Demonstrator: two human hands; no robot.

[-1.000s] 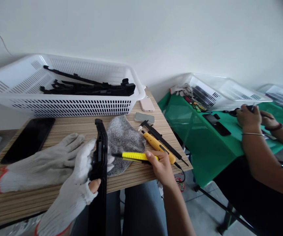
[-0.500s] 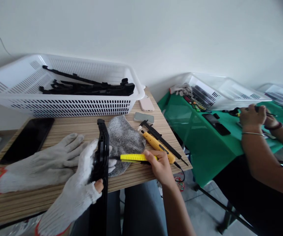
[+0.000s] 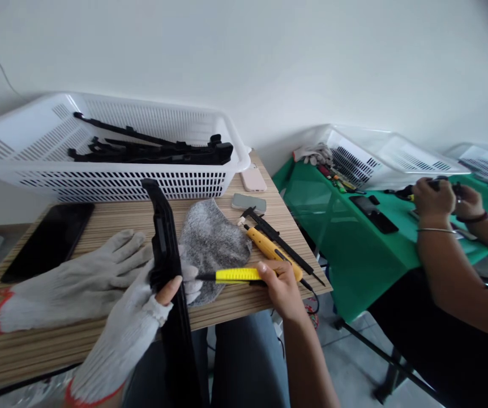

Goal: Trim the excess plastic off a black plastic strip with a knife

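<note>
My left hand [image 3: 142, 317], in a white knit glove with the thumb bare, is wrapped round a long black plastic part [image 3: 168, 243]. The part stands tilted, its upper end over the table and its lower end down by my legs. In my bare right hand [image 3: 281, 284] is a yellow utility knife [image 3: 238, 275], pointing left. Its dark tip is close to the gloved fingers behind the part; I cannot tell whether it touches. Under the knife lies a grey speckled cloth [image 3: 214, 243]. An empty grey-white glove [image 3: 82, 280] rests left of my left hand.
A white basket [image 3: 142, 184] with several black parts stands at the back. A black phone [image 3: 48, 241], a yellow corded tool [image 3: 269, 249], a caliper [image 3: 284, 241] and a pink phone [image 3: 253, 179] lie on the wooden table [image 3: 227, 317]. At right, a co-worker's hands [image 3: 435, 201] work over a green-covered table [image 3: 329, 226].
My left hand has turned the black part, so its top leans further left and shows another face. The knife has moved slightly right, away from the part.
</note>
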